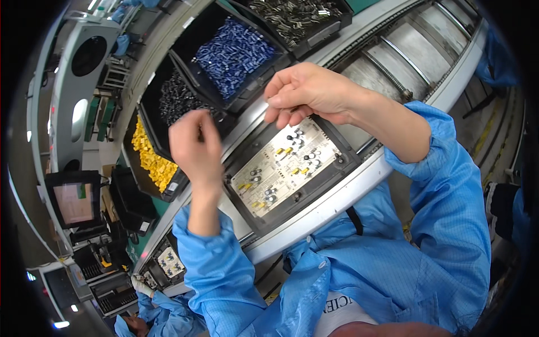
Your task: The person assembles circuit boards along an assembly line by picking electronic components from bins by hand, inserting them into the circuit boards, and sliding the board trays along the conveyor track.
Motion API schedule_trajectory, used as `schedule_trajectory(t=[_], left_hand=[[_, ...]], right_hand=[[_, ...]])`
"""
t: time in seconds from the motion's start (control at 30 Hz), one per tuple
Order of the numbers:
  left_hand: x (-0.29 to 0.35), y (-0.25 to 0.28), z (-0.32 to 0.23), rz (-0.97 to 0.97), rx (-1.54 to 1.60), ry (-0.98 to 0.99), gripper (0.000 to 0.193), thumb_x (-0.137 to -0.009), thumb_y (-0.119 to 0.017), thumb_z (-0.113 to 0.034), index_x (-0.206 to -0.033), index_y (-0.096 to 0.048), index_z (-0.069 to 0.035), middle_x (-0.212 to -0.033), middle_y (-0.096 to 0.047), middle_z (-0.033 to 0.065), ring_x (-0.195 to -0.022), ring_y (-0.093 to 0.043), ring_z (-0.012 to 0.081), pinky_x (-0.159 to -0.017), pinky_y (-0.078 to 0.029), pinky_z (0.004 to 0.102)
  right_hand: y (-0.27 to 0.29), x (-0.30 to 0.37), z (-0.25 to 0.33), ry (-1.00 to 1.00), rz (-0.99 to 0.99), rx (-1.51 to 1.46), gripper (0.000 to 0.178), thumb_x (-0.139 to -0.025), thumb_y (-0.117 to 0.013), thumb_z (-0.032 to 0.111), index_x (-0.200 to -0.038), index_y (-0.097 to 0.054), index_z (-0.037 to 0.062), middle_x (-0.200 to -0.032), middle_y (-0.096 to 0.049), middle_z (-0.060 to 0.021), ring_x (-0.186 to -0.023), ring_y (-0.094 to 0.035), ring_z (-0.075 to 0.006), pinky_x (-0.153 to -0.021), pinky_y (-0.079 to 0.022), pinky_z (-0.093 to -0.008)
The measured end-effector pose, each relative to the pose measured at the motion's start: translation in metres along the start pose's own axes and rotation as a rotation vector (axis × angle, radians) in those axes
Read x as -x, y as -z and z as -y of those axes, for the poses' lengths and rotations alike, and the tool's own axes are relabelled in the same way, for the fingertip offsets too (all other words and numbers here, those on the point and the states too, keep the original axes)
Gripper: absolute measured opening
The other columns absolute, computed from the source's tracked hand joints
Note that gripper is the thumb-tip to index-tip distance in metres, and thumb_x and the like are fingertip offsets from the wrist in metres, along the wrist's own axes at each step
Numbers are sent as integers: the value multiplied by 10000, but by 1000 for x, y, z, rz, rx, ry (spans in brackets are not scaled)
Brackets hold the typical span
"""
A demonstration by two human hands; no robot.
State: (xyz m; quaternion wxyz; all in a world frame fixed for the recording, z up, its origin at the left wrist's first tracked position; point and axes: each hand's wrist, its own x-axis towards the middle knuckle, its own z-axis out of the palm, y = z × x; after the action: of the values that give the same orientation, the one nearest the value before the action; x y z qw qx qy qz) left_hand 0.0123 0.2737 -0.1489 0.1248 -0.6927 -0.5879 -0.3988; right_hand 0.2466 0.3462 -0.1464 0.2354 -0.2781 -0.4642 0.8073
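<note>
Over the near edge of the bins, my left hand (196, 146) is smeared by motion, so its grip cannot be made out. It is nearest to the bin of small black parts (178, 96). My right hand (317, 94) hovers above the far edge of a pale circuit board (268, 178), its fingers curled together. A tiny dark bit shows at those fingers, too small to name. The board lies in a black carrier frame (345, 147) and bears several yellow box-shaped components and black and white round ones.
Past the board stand open bins of blue parts (233, 59), metal parts (292, 19) and yellow parts (150, 160). A conveyor with rollers (401, 51) runs to the upper right. At left are a screen (76, 203) and an empty black tray (132, 196). A co-worker (168, 314) sits at lower left.
</note>
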Motion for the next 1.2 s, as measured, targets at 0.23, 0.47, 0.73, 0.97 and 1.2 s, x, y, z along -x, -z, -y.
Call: schedule_trajectory(t=[0.23,0.47,0.73,0.97,1.2], left_hand=[[-27,6,86,589,-70,389,225,-797,-731,-151,-977,-698,-19,-995,-667,172,-892,-658,309,-782,-515,382],[-24,6,86,616,-86,295,159,-786,-707,-99,-914,-697,-6,-881,-681,194,-845,-662,333,-764,-513,382],[-16,17,84,644,-160,117,161,-815,-626,5,-961,-695,-6,-929,-664,169,-876,-657,317,-777,-509,363],[1,28,69,277,-117,100,179,-848,-593,5,-980,-698,-53,-979,-623,145,-891,-632,332,-776,-507,407],[35,68,30,189,121,100,142,-861,-609,35,-971,-680,-20,-952,-599,129,-849,-620,284,-728,-501,342]], right_hand=[[-1,-10,1,24,-36,89,163,-927,-624,107,-1035,-588,-10,-875,-704,-116,-652,-667,-106,-522,-511,-174],[5,7,-9,13,-33,292,124,-905,-655,118,-908,-630,-3,-793,-685,-80,-616,-630,-88,-508,-478,-183],[7,60,-19,151,-300,1102,128,-745,-691,125,-743,-660,0,-595,-597,-61,-547,-570,-145,-539,-445,-304],[-6,75,-34,62,-353,1543,132,-722,-599,131,-706,-668,20,-670,-634,-179,-657,-624,-365,-610,-493,-443],[-7,69,-41,-15,-417,1694,142,-727,-566,130,-704,-647,16,-687,-636,-191,-687,-626,-389,-631,-497,-473]])
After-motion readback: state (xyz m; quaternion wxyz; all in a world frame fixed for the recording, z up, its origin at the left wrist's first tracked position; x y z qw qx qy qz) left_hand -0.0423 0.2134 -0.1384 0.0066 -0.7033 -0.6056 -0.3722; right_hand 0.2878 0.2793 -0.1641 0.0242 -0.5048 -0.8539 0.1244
